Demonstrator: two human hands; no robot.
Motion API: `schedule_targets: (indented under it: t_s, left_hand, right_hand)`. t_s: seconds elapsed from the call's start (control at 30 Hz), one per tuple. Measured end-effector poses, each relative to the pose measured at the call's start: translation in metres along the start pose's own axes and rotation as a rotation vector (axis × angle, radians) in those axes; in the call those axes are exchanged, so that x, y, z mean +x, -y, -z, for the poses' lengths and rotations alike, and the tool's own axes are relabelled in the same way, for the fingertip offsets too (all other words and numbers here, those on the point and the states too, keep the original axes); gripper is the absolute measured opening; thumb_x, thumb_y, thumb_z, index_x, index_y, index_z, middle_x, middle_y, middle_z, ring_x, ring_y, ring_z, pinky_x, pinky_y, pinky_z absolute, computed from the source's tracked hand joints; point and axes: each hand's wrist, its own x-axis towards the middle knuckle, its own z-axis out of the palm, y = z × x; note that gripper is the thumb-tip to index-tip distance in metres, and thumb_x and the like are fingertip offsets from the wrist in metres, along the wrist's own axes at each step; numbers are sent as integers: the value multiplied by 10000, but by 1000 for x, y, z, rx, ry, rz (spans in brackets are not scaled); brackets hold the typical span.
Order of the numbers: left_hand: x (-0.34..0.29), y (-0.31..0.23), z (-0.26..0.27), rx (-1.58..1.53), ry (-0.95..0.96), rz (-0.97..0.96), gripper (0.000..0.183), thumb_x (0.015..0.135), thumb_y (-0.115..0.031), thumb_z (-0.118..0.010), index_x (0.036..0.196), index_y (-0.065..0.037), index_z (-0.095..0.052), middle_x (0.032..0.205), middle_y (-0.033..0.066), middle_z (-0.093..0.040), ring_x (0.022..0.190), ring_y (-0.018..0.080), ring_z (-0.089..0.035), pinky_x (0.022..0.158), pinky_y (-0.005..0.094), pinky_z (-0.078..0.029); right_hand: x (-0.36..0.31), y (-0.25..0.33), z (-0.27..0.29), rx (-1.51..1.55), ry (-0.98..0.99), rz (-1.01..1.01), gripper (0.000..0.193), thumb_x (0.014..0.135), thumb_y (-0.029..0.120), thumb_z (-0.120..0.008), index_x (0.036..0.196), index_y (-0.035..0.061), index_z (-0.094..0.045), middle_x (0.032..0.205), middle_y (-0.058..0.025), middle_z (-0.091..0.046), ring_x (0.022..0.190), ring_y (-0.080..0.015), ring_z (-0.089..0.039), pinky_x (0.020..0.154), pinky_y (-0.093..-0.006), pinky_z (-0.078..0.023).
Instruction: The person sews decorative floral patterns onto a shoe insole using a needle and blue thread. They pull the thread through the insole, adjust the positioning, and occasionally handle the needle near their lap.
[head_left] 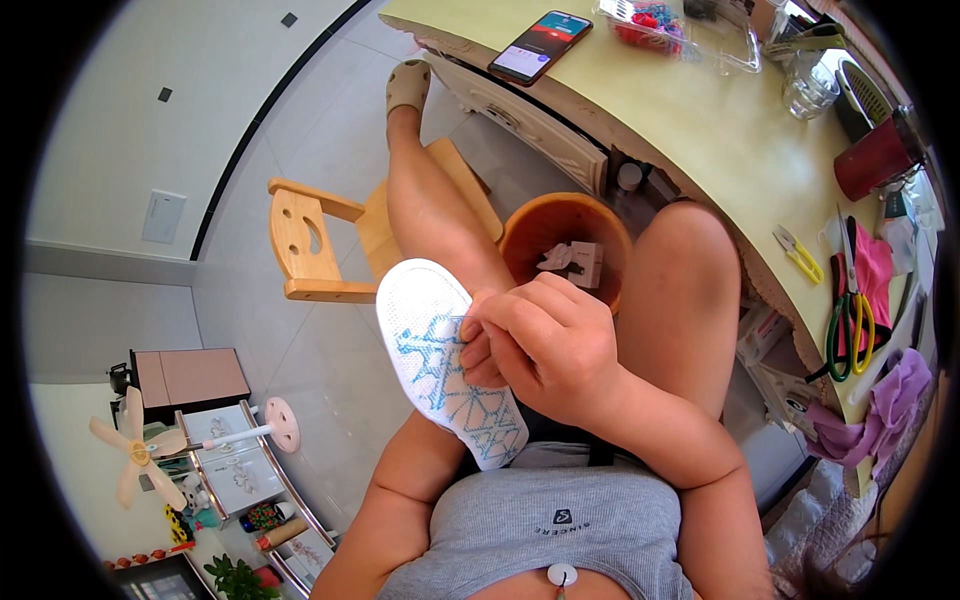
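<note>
A white insole [415,300] with blue stitched line patterns is held up tilted over my lap, its rounded end pointing away from me. My right hand [555,345] is closed in a pinch at the insole's right edge, fingertips close to the blue stitching. A thin bluish line shows by those fingertips; what they grip is too small to make out. My left arm [395,490] reaches up behind the insole, which hides my left hand and its fingers.
Below my hands stands a wooden bucket [520,225] with crumpled white paper and a small box in it. A wooden chair [300,245] is to the left. The yellow-topped table [690,130] at right carries a phone [540,48], yellow snips [798,253], scissors [850,310] and a glass [808,90].
</note>
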Motion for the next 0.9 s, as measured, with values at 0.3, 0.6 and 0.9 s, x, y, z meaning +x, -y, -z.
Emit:
schedule_targets:
  t_s: [0.3,0.6,0.9]
  left_hand:
    - [-13,1,-13,202,-241,-40,277,919,-319,-546,884,-47,-585,652,57,-503,500,151,-415,459,255,-301]
    - [-2,-1,-57,537,-495,-73,149,936,-156,-598,957,-10,-620,797,59,-615,638,132,-551,592,250,-451]
    - [1,4,-66,828,-656,-136,99,896,-61,-637,964,11,-641,955,89,-697,845,116,-636,818,249,-508]
  right_hand:
    - [-1,-1,0,-4,22,8,166,680,-10,-661,825,29,-590,706,-55,-564,604,-220,-546,542,-317,-470]
    - [-6,-6,12,106,47,-240,97,775,-21,-647,865,8,-623,738,-132,-614,663,-307,-609,589,-377,-492]
    - [-17,-21,16,838,126,-870,111,920,11,-589,1020,-16,-630,916,-23,-655,826,-58,-597,731,-208,-489]
